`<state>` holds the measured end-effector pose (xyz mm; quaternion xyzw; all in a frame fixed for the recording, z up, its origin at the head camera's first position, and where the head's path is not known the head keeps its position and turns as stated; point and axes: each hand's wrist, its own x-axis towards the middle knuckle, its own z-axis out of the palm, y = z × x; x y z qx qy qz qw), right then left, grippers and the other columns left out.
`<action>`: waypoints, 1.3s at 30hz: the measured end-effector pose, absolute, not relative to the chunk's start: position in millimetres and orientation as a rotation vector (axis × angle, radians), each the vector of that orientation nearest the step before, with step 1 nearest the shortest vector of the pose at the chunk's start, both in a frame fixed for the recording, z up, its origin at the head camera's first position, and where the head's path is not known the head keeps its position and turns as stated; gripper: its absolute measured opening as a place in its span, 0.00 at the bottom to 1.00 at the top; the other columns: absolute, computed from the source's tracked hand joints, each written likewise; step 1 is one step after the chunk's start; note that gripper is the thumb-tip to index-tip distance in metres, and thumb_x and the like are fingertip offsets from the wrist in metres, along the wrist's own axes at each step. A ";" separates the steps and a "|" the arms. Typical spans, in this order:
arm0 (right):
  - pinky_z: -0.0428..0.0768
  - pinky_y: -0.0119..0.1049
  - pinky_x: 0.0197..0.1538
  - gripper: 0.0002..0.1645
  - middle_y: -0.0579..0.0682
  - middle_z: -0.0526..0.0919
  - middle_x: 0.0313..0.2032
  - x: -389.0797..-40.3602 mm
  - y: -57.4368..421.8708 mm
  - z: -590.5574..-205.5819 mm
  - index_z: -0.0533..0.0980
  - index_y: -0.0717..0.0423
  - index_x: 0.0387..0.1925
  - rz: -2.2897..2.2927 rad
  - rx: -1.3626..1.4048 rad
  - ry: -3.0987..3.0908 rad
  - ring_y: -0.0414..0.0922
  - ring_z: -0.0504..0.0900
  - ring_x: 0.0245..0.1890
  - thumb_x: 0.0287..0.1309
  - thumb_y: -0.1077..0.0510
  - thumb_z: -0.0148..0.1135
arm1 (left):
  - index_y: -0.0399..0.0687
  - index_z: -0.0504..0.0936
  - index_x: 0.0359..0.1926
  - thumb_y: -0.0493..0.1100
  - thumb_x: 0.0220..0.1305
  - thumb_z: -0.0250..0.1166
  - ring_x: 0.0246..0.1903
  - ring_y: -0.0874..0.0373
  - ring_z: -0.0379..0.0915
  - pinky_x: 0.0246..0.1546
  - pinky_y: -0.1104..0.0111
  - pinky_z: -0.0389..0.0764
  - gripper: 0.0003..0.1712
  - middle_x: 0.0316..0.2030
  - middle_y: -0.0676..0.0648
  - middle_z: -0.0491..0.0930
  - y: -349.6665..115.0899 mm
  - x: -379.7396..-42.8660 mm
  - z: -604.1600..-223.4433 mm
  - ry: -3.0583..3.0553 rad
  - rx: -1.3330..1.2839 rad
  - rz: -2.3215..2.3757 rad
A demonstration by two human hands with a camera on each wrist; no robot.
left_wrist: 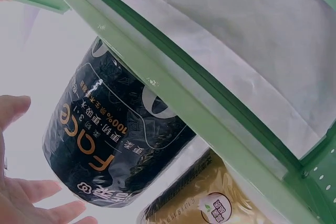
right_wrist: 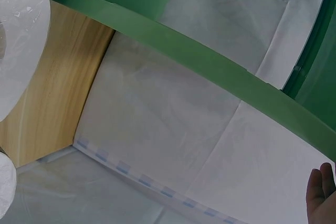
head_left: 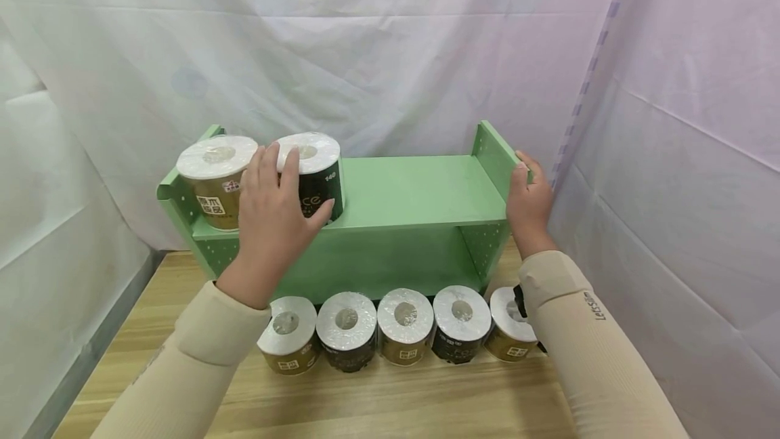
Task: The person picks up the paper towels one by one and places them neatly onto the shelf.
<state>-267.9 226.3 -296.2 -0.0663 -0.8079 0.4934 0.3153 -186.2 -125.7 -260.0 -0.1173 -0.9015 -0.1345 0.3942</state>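
A green two-tier shelf stands on the wooden table. On its upper board, at the left, sit a gold-wrapped toilet roll and a black-wrapped toilet roll, both upright. My left hand is in front of these two rolls, overlapping both in the head view. Its fingers are spread, and the left wrist view shows them beside the black roll, not curled round it. My right hand grips the top edge of the shelf's right side panel; only its fingertips show in the right wrist view.
Several upright toilet rolls, gold and black by turns, line the table before the shelf, among them a gold one mid-row. The rightmost roll is partly behind my right sleeve. White cloth hangs behind and at both sides.
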 end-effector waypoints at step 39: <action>0.65 0.37 0.30 0.31 0.58 0.75 0.41 -266.1 233.4 -293.2 0.67 0.42 0.68 1.243 -0.154 -2.266 0.39 0.58 0.18 0.71 0.40 0.33 | 0.28 0.69 0.59 0.48 0.47 0.72 0.61 0.30 0.59 0.62 0.40 0.60 0.42 0.60 0.25 0.65 -151.1 -139.6 -315.9 -2.190 -0.346 -0.387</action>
